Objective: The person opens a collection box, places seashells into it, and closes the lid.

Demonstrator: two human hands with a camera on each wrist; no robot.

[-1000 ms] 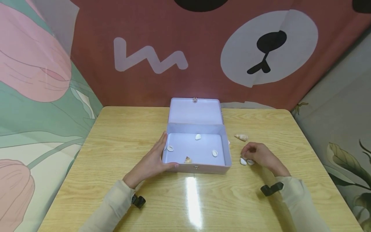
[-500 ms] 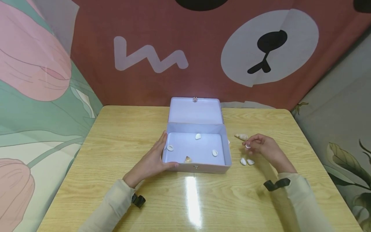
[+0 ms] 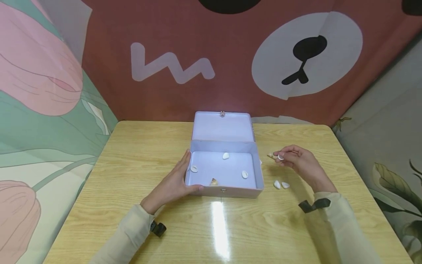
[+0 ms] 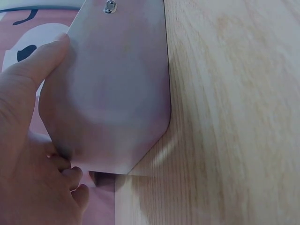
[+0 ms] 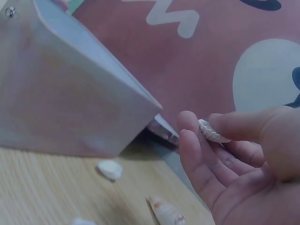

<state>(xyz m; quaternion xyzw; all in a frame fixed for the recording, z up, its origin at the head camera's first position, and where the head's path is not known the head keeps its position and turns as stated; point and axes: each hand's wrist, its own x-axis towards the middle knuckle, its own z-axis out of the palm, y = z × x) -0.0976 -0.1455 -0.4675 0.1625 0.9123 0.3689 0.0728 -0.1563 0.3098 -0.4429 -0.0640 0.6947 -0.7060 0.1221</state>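
Observation:
A lilac tin box [image 3: 242, 192] stands with its lid [image 3: 222, 126] raised at the back. My left hand [image 3: 169, 190] grips its left front corner, thumb over the front rim and fingers along the side. Inside the box lie white shells [image 3: 244, 174] and a brownish shell [image 3: 213, 182], spread apart. Right of the box, my right hand [image 3: 306, 168] pinches a small white seashell with a ridged edge [image 5: 212, 131] between thumb and fingers, above the table. A spiral cone shell [image 5: 166, 213] lies under that hand, partly covered in the head view.
Two white shells [image 3: 281, 184] lie on the wooden table [image 3: 263, 231] in front of the right hand. Another pale shell [image 5: 110, 169] rests beside the box's right wall. A printed curtain [image 3: 230, 73] hangs behind the table's back edge.
My right hand has lifted a white shell from beside the two others and carried it up and away from me, near the cone shell. The left hand stays on the box.

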